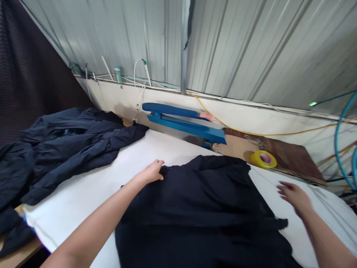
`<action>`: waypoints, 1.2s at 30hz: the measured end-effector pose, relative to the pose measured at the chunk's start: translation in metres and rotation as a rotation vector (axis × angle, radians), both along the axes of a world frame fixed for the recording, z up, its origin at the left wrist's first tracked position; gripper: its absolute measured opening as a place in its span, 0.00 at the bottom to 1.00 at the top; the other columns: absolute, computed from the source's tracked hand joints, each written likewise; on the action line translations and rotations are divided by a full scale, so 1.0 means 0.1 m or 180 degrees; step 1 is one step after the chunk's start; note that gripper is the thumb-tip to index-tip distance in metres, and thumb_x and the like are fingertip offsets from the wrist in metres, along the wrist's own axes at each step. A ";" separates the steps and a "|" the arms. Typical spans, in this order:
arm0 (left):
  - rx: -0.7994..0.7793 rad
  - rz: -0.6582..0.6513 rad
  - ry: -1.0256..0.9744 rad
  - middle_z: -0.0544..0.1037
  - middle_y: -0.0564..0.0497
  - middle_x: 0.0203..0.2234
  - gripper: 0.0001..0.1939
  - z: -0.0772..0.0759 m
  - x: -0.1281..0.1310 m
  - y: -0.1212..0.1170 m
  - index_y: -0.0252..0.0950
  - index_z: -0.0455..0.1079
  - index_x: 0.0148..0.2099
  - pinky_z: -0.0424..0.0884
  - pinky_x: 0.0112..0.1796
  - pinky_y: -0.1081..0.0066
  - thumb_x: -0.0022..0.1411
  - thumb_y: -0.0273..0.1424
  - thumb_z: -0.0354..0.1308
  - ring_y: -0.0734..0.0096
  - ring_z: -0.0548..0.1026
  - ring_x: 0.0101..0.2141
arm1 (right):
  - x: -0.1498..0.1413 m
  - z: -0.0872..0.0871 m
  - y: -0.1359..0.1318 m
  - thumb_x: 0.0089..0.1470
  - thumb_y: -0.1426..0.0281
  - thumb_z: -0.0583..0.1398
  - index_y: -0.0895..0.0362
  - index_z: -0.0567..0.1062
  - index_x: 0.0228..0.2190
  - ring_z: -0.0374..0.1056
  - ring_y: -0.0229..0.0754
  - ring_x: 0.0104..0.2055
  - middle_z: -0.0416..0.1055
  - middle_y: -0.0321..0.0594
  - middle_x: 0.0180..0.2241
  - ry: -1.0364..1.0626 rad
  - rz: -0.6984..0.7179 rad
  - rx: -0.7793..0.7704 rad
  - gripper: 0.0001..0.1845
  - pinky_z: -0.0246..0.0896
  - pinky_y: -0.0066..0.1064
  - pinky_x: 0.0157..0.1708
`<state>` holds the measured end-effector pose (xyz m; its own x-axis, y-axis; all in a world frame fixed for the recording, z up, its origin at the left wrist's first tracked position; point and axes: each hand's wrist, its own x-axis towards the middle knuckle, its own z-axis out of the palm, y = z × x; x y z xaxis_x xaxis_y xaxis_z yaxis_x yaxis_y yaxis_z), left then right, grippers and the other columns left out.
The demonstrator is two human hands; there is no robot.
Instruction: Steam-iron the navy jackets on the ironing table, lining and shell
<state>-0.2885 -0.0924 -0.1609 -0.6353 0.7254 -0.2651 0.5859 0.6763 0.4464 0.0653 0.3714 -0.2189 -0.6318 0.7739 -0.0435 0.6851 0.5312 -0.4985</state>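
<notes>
A dark navy garment (200,208) lies spread on the white padded table (92,186) in front of me. My left hand (152,172) rests at the garment's upper left edge with its fingers curled onto the cloth. My right hand (294,195) hovers over the white surface just right of the garment, its fingers stretched out and blurred, holding nothing.
A heap of dark navy garments (61,145) covers the table's left end. A blue sleeve-arm fixture (184,123) stands at the back by the wall. A yellow tape roll (263,159) sits on a brown board (290,156). Hoses and cables (343,141) hang at the right.
</notes>
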 end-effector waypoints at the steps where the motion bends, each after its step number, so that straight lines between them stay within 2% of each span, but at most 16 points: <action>1: -0.0255 0.0152 -0.0030 0.66 0.40 0.50 0.34 -0.10 -0.05 0.07 0.33 0.58 0.53 0.68 0.40 0.69 0.42 0.32 0.62 0.62 0.72 0.41 | -0.22 0.10 -0.17 0.46 0.53 0.43 0.56 0.57 0.54 0.70 0.54 0.36 0.69 0.58 0.38 0.0034 -0.0223 -0.0133 0.36 0.65 0.46 0.36; 2: -0.0534 0.0206 -0.0126 0.66 0.38 0.49 0.38 -0.20 -0.08 0.12 0.32 0.58 0.53 0.69 0.39 0.68 0.39 0.34 0.64 0.59 0.72 0.41 | -0.46 0.20 -0.34 0.46 0.55 0.46 0.57 0.60 0.52 0.70 0.53 0.36 0.70 0.55 0.38 -0.0137 -0.0157 -0.0260 0.34 0.65 0.45 0.36; 5: -0.0935 -0.0071 -0.0285 0.71 0.40 0.45 0.34 -0.48 -0.06 0.17 0.32 0.63 0.49 0.69 0.40 0.66 0.37 0.38 0.64 0.55 0.71 0.43 | -1.22 0.34 -0.81 0.44 0.62 0.53 0.56 0.62 0.51 0.67 0.50 0.43 0.70 0.47 0.41 -0.0433 0.0555 0.0122 0.31 0.60 0.40 0.45; 8: -0.0882 -0.0332 0.0003 0.71 0.41 0.45 0.31 -0.65 0.00 0.12 0.34 0.63 0.49 0.66 0.43 0.65 0.39 0.36 0.63 0.54 0.69 0.46 | -1.87 0.22 -1.11 0.41 0.67 0.58 0.49 0.50 0.57 0.62 0.50 0.49 0.60 0.44 0.52 -0.0571 0.0813 0.0623 0.42 0.57 0.39 0.46; 11: -0.0816 -0.0435 0.0229 0.72 0.42 0.45 0.25 -0.63 -0.01 0.04 0.37 0.63 0.50 0.66 0.42 0.64 0.46 0.32 0.57 0.55 0.70 0.45 | -2.32 0.00 -1.26 0.38 0.72 0.61 0.49 0.55 0.56 0.66 0.51 0.44 0.64 0.47 0.48 -0.1162 0.0860 0.0500 0.42 0.60 0.37 0.40; 14: -0.0874 -0.0201 0.0592 0.74 0.43 0.40 0.17 -0.42 -0.11 0.02 0.40 0.65 0.46 0.66 0.39 0.61 0.53 0.30 0.49 0.56 0.72 0.42 | -2.56 -0.05 -1.24 0.41 0.75 0.58 0.54 0.67 0.47 0.68 0.50 0.40 0.71 0.48 0.39 -0.1431 0.0848 0.0266 0.27 0.61 0.35 0.37; 17: -0.0891 0.0567 0.1127 0.75 0.45 0.35 0.15 -0.13 -0.31 0.11 0.42 0.65 0.45 0.66 0.37 0.60 0.57 0.28 0.44 0.56 0.72 0.38 | -2.69 0.28 -1.06 0.48 0.73 0.51 0.56 0.61 0.51 0.66 0.50 0.43 0.68 0.50 0.43 -0.0899 0.0593 0.0668 0.25 0.59 0.39 0.41; 18: -0.0788 0.0881 0.1336 0.74 0.45 0.35 0.16 -0.04 -0.40 0.15 0.42 0.64 0.47 0.65 0.37 0.61 0.58 0.27 0.43 0.58 0.72 0.38 | -2.74 0.46 -0.98 0.49 0.72 0.50 0.56 0.59 0.52 0.65 0.49 0.44 0.68 0.48 0.44 -0.0189 0.0505 0.1051 0.26 0.57 0.40 0.43; 20: -0.0404 0.1345 0.1761 0.72 0.45 0.38 0.19 0.07 -0.58 0.24 0.41 0.58 0.53 0.65 0.39 0.62 0.59 0.27 0.42 0.59 0.71 0.39 | -2.85 0.83 -0.82 0.48 0.72 0.53 0.54 0.52 0.56 0.63 0.46 0.46 0.64 0.44 0.48 0.1009 0.0901 0.1350 0.32 0.57 0.39 0.46; 22: 0.0055 0.1498 0.2118 0.67 0.42 0.45 0.24 0.09 -0.71 0.29 0.36 0.52 0.57 0.63 0.42 0.64 0.57 0.28 0.46 0.59 0.67 0.44 | -2.92 1.11 -0.69 0.46 0.69 0.57 0.55 0.44 0.58 0.64 0.45 0.46 0.64 0.42 0.48 0.1281 0.1113 0.1236 0.41 0.57 0.40 0.45; 24: 0.0314 0.1296 0.2240 0.61 0.41 0.50 0.28 0.01 -0.76 0.24 0.35 0.51 0.59 0.61 0.45 0.65 0.56 0.31 0.50 0.58 0.63 0.48 | -2.86 1.19 -0.63 0.45 0.67 0.58 0.55 0.41 0.59 0.65 0.46 0.44 0.67 0.43 0.45 0.0919 0.1035 0.1000 0.45 0.58 0.41 0.45; 27: 0.0001 0.0859 0.1898 0.60 0.43 0.52 0.29 -0.25 -0.70 -0.04 0.41 0.52 0.59 0.57 0.48 0.61 0.55 0.39 0.52 0.55 0.59 0.50 | -2.45 0.84 -0.68 0.46 0.62 0.58 0.55 0.45 0.59 0.65 0.50 0.45 0.68 0.47 0.45 -0.0306 0.0621 0.0667 0.43 0.57 0.43 0.45; 28: -0.0239 0.0772 0.1659 0.59 0.44 0.53 0.33 -0.35 -0.66 -0.17 0.43 0.51 0.60 0.56 0.48 0.57 0.53 0.41 0.54 0.53 0.59 0.51 | -2.24 0.62 -0.73 0.46 0.61 0.57 0.55 0.46 0.59 0.64 0.51 0.46 0.66 0.49 0.46 -0.0811 0.0433 0.0531 0.43 0.56 0.43 0.46; 30: -0.0680 0.0596 0.1122 0.55 0.45 0.56 0.43 -0.56 -0.57 -0.42 0.48 0.42 0.62 0.56 0.47 0.52 0.46 0.44 0.58 0.48 0.56 0.52 | -1.80 0.12 -0.83 0.43 0.58 0.59 0.67 0.49 0.58 0.66 0.57 0.43 0.67 0.60 0.43 -0.1259 0.0131 0.0278 0.46 0.59 0.46 0.43; 33: -0.0952 0.0397 0.0844 0.51 0.47 0.59 0.49 -0.80 -0.46 -0.64 0.54 0.33 0.62 0.58 0.45 0.51 0.45 0.39 0.60 0.47 0.57 0.51 | -1.29 -0.50 -0.98 0.43 0.51 0.56 0.68 0.38 0.59 0.65 0.57 0.45 0.64 0.62 0.46 -0.1850 -0.0199 0.0011 0.54 0.58 0.46 0.43; 36: -0.0934 0.0448 0.1389 0.62 0.47 0.51 0.40 -0.87 -0.45 -0.57 0.54 0.37 0.62 0.53 0.47 0.49 0.52 0.31 0.53 0.52 0.61 0.48 | -1.19 -0.65 -1.07 0.45 0.55 0.56 0.65 0.38 0.60 0.66 0.57 0.44 0.66 0.60 0.44 -0.2100 -0.0120 0.0075 0.50 0.58 0.46 0.42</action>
<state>-0.3333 -0.1497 -0.2476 -0.8173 0.5605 -0.1334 0.5693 0.8213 -0.0373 -0.0533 0.2648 -0.2836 -0.4508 0.8005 -0.3950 0.8611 0.5065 0.0438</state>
